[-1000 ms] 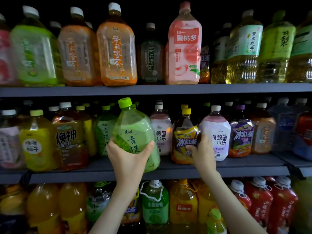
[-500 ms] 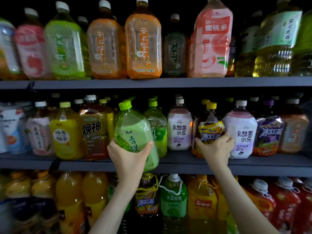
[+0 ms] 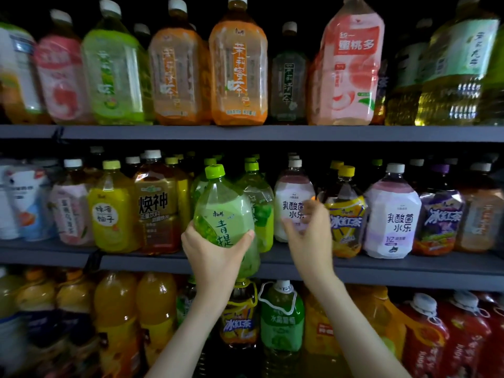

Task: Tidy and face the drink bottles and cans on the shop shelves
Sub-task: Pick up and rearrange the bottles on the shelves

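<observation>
My left hand [image 3: 215, 255] grips a green drink bottle [image 3: 223, 211] with a lime cap round its lower body. The bottle leans left, held in front of the middle shelf [image 3: 409, 268], its label facing me. Another green bottle [image 3: 261, 203] stands just behind it. My right hand [image 3: 309, 236] hovers, blurred, before the gap between a white-and-pink bottle [image 3: 291, 192] and a yellow iced-tea bottle [image 3: 345, 214]. Its fingers are loosely curled and hold nothing.
The middle shelf is packed with upright bottles on both sides of my hands. Large orange, green and pink bottles [image 3: 237, 66] line the top shelf [image 3: 272, 132]. Big handled bottles [image 3: 281, 317] fill the shelf below my forearms.
My right hand has let go of the yellow iced-tea bottle and moved left towards the white-and-pink bottle. The green bottle stays in my left hand, and the view has shifted left.
</observation>
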